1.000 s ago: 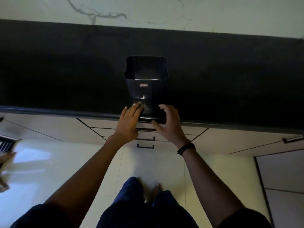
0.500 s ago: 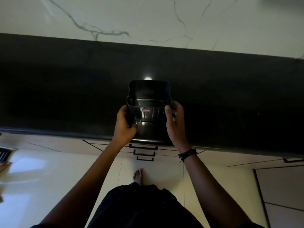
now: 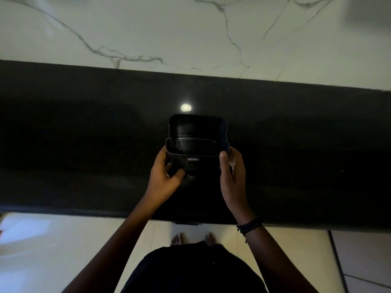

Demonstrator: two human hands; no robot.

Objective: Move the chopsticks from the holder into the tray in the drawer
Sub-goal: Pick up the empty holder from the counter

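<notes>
Holder: a black plastic holder [image 3: 197,142] with rounded corners stands on the dark countertop [image 3: 84,144], about midway along its length and between the front edge and the back edge. Its open top faces the camera; the inside is dark, and no chopsticks can be made out in it. A small label sits on its near wall.
Left hand: the left hand [image 3: 164,176] wraps the holder's near left corner, thumb across the front wall below the label, fingers curled round the left side; it is closed on the holder.
Right hand: the right hand [image 3: 231,176] presses flat against the holder's right side, thumb up at the rim, fingers behind the wall; it too grips the holder. A dark beaded bracelet [image 3: 249,227] sits on that wrist.
Countertop: glossy black, with a bright round light reflection [image 3: 185,107] just beyond the holder toward the back edge.
Wall: pale veined marble [image 3: 190,34] rises behind the back edge.
Floor: light tiles [image 3: 63,250] below the front edge, with the person's bare toes showing.
</notes>
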